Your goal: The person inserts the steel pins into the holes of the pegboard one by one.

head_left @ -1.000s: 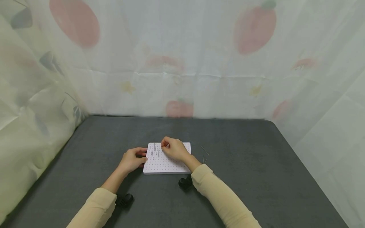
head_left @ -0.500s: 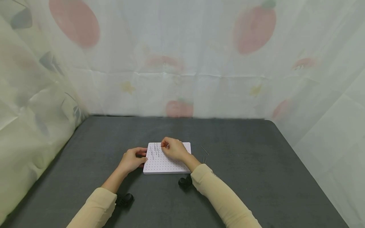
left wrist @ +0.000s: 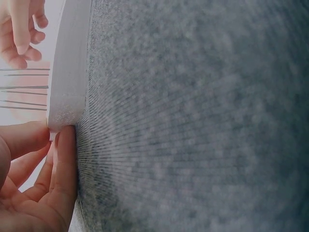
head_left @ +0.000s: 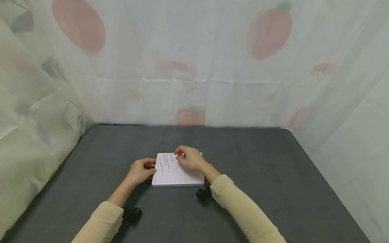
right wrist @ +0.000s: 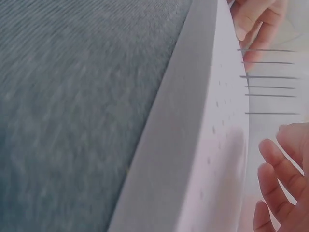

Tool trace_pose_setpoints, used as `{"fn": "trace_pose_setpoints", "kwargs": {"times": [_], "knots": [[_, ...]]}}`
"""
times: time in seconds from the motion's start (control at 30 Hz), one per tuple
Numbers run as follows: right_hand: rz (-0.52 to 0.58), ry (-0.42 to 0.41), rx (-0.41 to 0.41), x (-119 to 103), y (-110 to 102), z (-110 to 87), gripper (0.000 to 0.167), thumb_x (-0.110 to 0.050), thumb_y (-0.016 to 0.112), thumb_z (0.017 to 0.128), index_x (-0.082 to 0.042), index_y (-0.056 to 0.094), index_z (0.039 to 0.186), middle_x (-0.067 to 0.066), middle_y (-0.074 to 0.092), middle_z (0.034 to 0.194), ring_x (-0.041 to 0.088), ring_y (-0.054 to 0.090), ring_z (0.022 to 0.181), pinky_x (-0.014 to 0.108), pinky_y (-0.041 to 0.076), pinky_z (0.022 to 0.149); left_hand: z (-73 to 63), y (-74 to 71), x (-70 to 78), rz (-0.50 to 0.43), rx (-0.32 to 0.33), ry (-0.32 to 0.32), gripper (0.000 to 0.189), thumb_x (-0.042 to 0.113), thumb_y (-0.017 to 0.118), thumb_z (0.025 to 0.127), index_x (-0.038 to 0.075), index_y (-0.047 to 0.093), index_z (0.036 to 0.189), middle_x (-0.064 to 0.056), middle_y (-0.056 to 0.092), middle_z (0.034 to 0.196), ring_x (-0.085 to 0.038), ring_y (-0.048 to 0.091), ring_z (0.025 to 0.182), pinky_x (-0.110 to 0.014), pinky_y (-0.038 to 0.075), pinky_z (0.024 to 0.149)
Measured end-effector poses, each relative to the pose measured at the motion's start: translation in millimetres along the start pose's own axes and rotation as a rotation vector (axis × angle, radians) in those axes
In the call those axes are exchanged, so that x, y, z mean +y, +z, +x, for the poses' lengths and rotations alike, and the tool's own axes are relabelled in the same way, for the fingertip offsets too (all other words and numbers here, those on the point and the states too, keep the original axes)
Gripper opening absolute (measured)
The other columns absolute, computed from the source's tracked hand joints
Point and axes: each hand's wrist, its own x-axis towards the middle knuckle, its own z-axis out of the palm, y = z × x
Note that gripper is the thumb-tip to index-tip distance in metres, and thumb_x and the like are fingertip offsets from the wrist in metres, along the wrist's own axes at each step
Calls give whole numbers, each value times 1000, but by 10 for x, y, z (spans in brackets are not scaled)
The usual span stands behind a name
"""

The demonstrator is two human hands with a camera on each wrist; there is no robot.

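Observation:
A white pegboard (head_left: pixel 179 180) with rows of small holes lies flat on the table. Several thin metal pins (right wrist: pixel 273 113) stand upright in its far left part. My left hand (head_left: pixel 139 172) holds the board's left edge, thumb at the top face and fingers against the side, as the left wrist view shows. Over the board, to the right of the pins, is my right hand (head_left: pixel 192 160). Its fingers (right wrist: pixel 273 181) are loosely bent with nothing between them, a little apart from the nearest pin. Part of the board's right side is hidden under this hand.
Loose pins (head_left: pixel 217 161) lie on the dark grey table (head_left: pixel 261 189) right of the board, some partly behind the right wrist. Black wrist cameras (head_left: pixel 132 214) sit under both forearms. A curtain with printed fruit (head_left: pixel 218 101) hangs behind the table.
My right hand has let go of a pin, which now stands in the board, and has drawn slightly right. The left hand keeps its hold on the board's edge.

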Motion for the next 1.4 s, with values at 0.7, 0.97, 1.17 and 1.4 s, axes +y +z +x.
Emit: {"fn": "trace_pose_setpoints", "kwargs": {"times": [0.7, 0.97, 1.17, 1.4], "knots": [[27, -40, 53, 268, -424, -258, 19, -16, 57, 90, -9, 61, 107, -1, 62, 100, 12, 57, 86, 26, 49, 74, -14, -43, -8, 3, -2, -2, 44, 4, 64, 81, 0, 55, 123, -18, 60, 108, -17, 62, 78, -31, 57, 62], [34, -32, 113, 431, -537, -365, 18, -14, 57, 90, -8, 62, 106, -1, 62, 101, 11, 57, 85, 26, 50, 72, -14, -35, -8, -13, -13, -6, 44, 2, 64, 81, -1, 55, 124, -19, 60, 110, -17, 63, 80, -31, 57, 63], [31, -18, 147, 559, -598, -445, 17, -14, 58, 89, -9, 63, 105, -1, 63, 99, 11, 58, 84, 27, 50, 71, -13, -33, -7, -18, -15, -8, 45, 2, 64, 81, -1, 54, 124, -19, 60, 110, -17, 63, 79, -31, 57, 63], [34, 16, 161, 696, -638, -529, 17, -15, 58, 89, -8, 63, 104, -1, 64, 99, 13, 58, 83, 29, 50, 71, -9, -27, -6, -12, -11, -4, 44, 2, 64, 81, 0, 55, 124, -19, 60, 109, -17, 63, 79, -31, 57, 62]]}}
